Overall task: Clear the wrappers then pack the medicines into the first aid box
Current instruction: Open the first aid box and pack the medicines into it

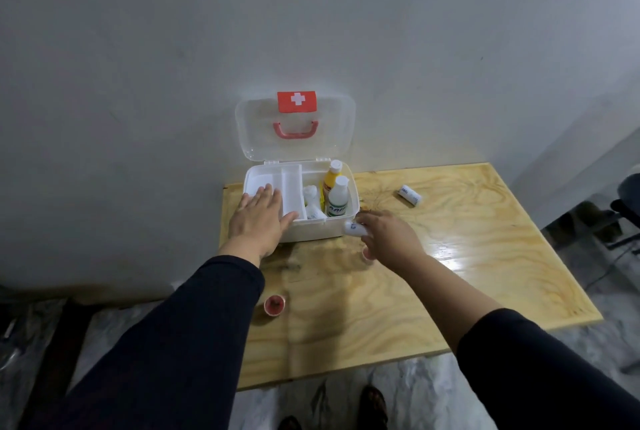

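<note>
1. R hand (388, 239) grasps a small white roll (355, 228) w/ blue print, pinched in the fingertips just beside the front-right corner of the first aid box (311, 234), above the table.
2. L hand (259, 218) lies flat, fingers spread, released; palm on the box's front-left rim, fingers reaching over the left compartment.
3. Box sits at the table's back-left, against the wall (138, 83); clear lid (294, 124) stands upright, red cross label and red handle showing.
4. Around: second white roll (410, 194) lies on its side, well apart at back-right of the wooden table (450, 273). Small red-and-white cap-like item (275, 305) near the front-left edge, beside the L sleeve.
5. In the way: R hand covers a small round thing (367, 254) just below it; only an edge shows, can't tell what it is.
6. Hard to make out: print on rolls and bottles blurred. Dark object cut off at the right frame edge.
7. Box contents: left compartment mostly hidden by L hand. Middle slot holds white wrapped items (311, 202). Right compartment holds yellow bottle (331, 177) behind, white bottle (336, 199) w/ green label in front, both upright, touching.
</note>
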The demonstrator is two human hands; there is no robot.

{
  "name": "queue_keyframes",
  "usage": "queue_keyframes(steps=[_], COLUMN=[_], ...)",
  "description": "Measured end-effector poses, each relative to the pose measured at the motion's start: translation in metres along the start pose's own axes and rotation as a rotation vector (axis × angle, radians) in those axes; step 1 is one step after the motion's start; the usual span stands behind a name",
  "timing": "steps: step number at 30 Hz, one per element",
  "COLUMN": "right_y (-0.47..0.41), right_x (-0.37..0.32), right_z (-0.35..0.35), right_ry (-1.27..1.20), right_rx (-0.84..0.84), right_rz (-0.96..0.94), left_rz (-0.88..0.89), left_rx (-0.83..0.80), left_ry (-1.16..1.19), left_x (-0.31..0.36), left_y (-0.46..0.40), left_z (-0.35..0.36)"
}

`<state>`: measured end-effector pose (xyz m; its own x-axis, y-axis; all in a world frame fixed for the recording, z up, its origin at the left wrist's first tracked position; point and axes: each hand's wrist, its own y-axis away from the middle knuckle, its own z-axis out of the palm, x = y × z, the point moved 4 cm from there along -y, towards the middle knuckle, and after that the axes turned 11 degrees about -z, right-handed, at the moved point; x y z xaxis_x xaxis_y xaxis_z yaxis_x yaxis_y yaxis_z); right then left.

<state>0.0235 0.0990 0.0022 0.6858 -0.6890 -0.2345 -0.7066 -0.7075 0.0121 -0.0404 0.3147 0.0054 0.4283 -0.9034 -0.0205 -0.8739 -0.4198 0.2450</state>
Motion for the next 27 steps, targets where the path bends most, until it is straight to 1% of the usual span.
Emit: queue_keyframes(steps=[2, 5, 9, 14, 17, 19, 21, 22, 24, 27], right_y=[0.001, -0.005, -0.024, -0.037, -0.038, -0.043, -0.049, -0.05, -0.051, -0.048], right_x=[0.023, 0.056, 0.095, 0.11, 0.115, 0.124, 0.131, 0.133, 0.131, 0.122], right_z=[-0.006, -0.008, -0.002, 0.011, 0.013, 0.016, 0.019, 0.021, 0.021, 0.02], right_ry=[0.017, 0.038, -0.02, 0.101, 0.177, 0.125, -0.004, -0.069, -0.14, -0.161], right_rx=[0.035, 0.041, 0.115, 0.02, 0.068, 0.037, -0.028, -0.03, 0.009, 0.053], right_rz=[0.08, 0.176, 0.31, 0.323, 0.292, 0.294, 0.325, 0.342, 0.386, 0.408], left_rz=[-0.005, -0.006, -0.014, -0.034, -0.038, -0.042, -0.042, -0.042, -0.042, -0.04], left_rx=[0.022, 0.067, 0.108, 0.138, 0.159, 0.161, 0.169, 0.171, 0.17, 0.152], left_ry=[-0.018, -0.011, 0.001, 0.037, 0.06, 0.065, 0.07, 0.073, 0.078, 0.08], left_x=[0.001, 0.0, -0.001, -0.003, -0.004, -0.004, -0.004, -0.004, -0.004, -0.004], left_y=[0.002, 0.003, 0.001, -0.002, -0.003, -0.004, -0.004, -0.005, -0.005, -0.004], left_z=[0.003, 0.007, 0.011, 0.017, 0.018, 0.019, 0.019, 0.019, 0.019, 0.019])
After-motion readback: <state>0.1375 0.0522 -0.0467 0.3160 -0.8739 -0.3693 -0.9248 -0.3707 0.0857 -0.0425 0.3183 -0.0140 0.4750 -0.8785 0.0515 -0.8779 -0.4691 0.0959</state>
